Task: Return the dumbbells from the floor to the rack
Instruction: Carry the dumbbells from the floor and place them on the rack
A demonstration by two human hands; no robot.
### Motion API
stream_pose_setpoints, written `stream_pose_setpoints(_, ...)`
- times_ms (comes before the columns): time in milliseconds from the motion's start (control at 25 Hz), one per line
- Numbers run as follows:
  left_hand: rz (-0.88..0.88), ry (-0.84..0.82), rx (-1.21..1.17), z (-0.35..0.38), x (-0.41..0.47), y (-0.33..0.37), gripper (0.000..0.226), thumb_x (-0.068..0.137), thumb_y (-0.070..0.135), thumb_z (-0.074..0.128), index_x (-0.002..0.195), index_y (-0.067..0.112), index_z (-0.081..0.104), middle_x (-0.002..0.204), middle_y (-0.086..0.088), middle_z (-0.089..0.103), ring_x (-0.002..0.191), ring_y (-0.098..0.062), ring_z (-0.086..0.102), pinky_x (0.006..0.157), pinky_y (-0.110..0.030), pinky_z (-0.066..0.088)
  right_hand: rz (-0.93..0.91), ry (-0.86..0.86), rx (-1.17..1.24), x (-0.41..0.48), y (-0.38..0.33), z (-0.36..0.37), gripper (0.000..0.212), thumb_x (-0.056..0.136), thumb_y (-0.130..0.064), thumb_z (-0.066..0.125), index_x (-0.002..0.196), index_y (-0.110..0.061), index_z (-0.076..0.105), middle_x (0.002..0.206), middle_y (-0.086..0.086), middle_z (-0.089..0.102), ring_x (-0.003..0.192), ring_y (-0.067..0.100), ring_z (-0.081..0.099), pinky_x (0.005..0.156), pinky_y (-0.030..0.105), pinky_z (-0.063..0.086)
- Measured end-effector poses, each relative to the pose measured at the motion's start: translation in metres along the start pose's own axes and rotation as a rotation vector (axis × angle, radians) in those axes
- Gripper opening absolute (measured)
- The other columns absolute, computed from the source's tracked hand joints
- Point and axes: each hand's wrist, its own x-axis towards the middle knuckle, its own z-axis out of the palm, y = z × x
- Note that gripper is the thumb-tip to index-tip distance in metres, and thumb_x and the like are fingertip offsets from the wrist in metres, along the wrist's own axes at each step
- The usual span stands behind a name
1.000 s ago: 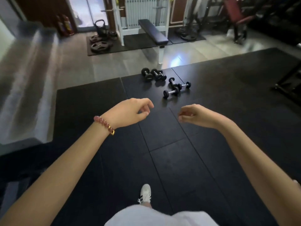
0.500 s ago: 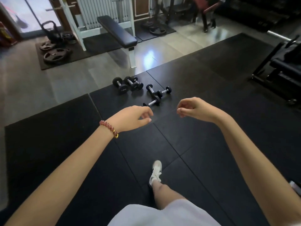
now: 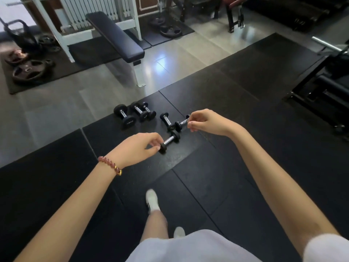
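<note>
Several black dumbbells with chrome handles lie on the black rubber floor mat (image 3: 245,103). The bigger ones (image 3: 125,116) sit side by side at the left of the group, and three small ones lie to their right. My left hand (image 3: 138,148), a bead bracelet on its wrist, hangs in the air with loosely curled fingers, and its tips line up with the near end of the closest small dumbbell (image 3: 170,139). My right hand (image 3: 205,121) is also loosely curled and empty, overlapping the far end of another small dumbbell (image 3: 180,124). No dumbbell rack is in view.
A flat bench (image 3: 115,37) on a white frame stands just beyond the dumbbells. Weight plates (image 3: 31,69) lie at the far left and more (image 3: 170,31) behind the bench. A black machine (image 3: 321,87) stands at the right. My feet in white shoes (image 3: 152,201) are below.
I have walked closer to the dumbbells, which now appear larger and right behind my hands. Both hands have stayed raised and empty, drifting slightly apart.
</note>
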Motion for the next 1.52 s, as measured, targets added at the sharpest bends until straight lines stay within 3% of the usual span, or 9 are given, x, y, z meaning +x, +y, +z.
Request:
stream_pose_setpoints(280, -0.022, -0.098, -0.037, -0.059, 0.177, -0.115, 0.020, 0.092, 0.026, 0.053, 0.111, 0.031, 0.059, 0.105, 0.016, 0.063, 0.099, 0.002, 0.058, 0.086, -0.020, 0.047, 0.090, 0.006, 0.179, 0.212, 0.039, -0.034, 0.013, 0.088, -0.016, 0.055, 0.083, -0.009, 0.065, 0.077, 0.004, 0.069, 0.072, 0.010, 0.059, 0.078, 0.033, 0.050)
stream_pose_setpoints(560, -0.073, -0.151, -0.078, -0.058, 0.340, -0.216, 0.022, 0.093, 0.025, 0.051, 0.113, 0.026, 0.059, 0.107, 0.011, 0.064, 0.100, -0.006, 0.060, 0.091, -0.030, 0.049, 0.280, -0.053, 0.316, 0.381, 0.141, -0.018, 0.008, 0.094, -0.009, 0.052, 0.091, -0.005, 0.059, 0.080, 0.005, 0.062, 0.066, 0.011, 0.054, 0.061, 0.014, 0.043)
stream_pose_setpoints(760, -0.164, -0.180, -0.097, 0.078, 0.439, -0.321, 0.022, 0.094, 0.023, 0.051, 0.114, 0.022, 0.060, 0.112, 0.006, 0.064, 0.101, -0.010, 0.060, 0.088, -0.021, 0.045, 0.371, -0.143, 0.252, 0.477, 0.290, 0.098, 0.003, 0.093, -0.011, 0.056, 0.090, -0.013, 0.057, 0.078, -0.002, 0.061, 0.068, 0.009, 0.055, 0.062, 0.017, 0.045)
stream_pose_setpoints(960, -0.313, -0.254, -0.036, 0.270, 0.547, -0.437, 0.028, 0.092, 0.025, 0.049, 0.116, 0.017, 0.059, 0.120, -0.002, 0.062, 0.107, -0.019, 0.059, 0.091, -0.029, 0.046, 0.374, -0.248, -0.050, 0.543, 0.477, 0.272, 0.024, 0.083, -0.009, 0.060, 0.103, -0.019, 0.052, 0.104, 0.004, 0.061, 0.096, 0.023, 0.061, 0.086, 0.038, 0.051)
stream_pose_setpoints(1120, -0.243, -0.435, 0.210, 0.388, 0.627, -0.497, 0.037, 0.090, 0.032, 0.051, 0.118, 0.008, 0.056, 0.122, -0.010, 0.058, 0.111, -0.028, 0.057, 0.088, -0.032, 0.045, 0.190, -0.238, -0.383, 0.599, 0.592, 0.365, 0.056, 0.076, -0.005, 0.061, 0.128, -0.014, 0.044, 0.130, 0.008, 0.047, 0.122, 0.025, 0.046, 0.100, 0.033, 0.039)
stream_pose_setpoints(1240, -0.220, -0.556, 0.296, 0.447, 0.686, -0.537, 0.035, 0.084, 0.036, 0.058, 0.105, 0.008, 0.061, 0.102, -0.015, 0.061, 0.096, -0.028, 0.062, 0.091, -0.036, 0.051, -0.037, -0.266, -0.754, 0.638, 0.650, 0.409, 0.065, 0.077, -0.013, 0.063, 0.137, -0.009, 0.040, 0.141, 0.011, 0.041, 0.137, 0.026, 0.033, 0.118, 0.034, 0.014)
stream_pose_setpoints(1320, -0.260, -0.590, 0.250, 0.473, 0.710, -0.554, 0.037, 0.080, 0.037, 0.065, 0.103, 0.009, 0.061, 0.102, -0.013, 0.063, 0.095, -0.027, 0.064, 0.090, -0.038, 0.053, -0.214, -0.151, -0.950, 0.653, 0.673, 0.429, 0.049, 0.069, -0.020, 0.068, 0.116, -0.008, 0.060, 0.118, 0.010, 0.062, 0.122, 0.027, 0.053, 0.119, 0.039, 0.014)
stream_pose_setpoints(1400, -0.329, -0.576, 0.195, 0.506, 0.710, -0.558, 0.042, 0.082, 0.030, 0.066, 0.116, 0.006, 0.059, 0.117, -0.013, 0.063, 0.107, -0.027, 0.062, 0.091, -0.034, 0.050, -0.275, -0.148, -0.987, 0.656, 0.681, 0.447, 0.025, 0.056, -0.022, 0.075, 0.079, -0.013, 0.068, 0.077, 0.003, 0.068, 0.084, 0.023, 0.069, 0.110, 0.037, 0.033)
stream_pose_setpoints(1520, -0.443, -0.285, 0.093, 0.546, 0.707, -0.568, 0.032, 0.086, 0.022, 0.059, 0.114, 0.007, 0.061, 0.118, -0.010, 0.064, 0.110, -0.026, 0.062, 0.089, -0.032, 0.049, -0.183, -0.228, -0.852, 0.668, 0.681, 0.459, 0.021, 0.068, -0.022, 0.070, 0.084, -0.009, 0.066, 0.085, 0.009, 0.070, 0.083, 0.028, 0.068, 0.082, 0.032, 0.048)
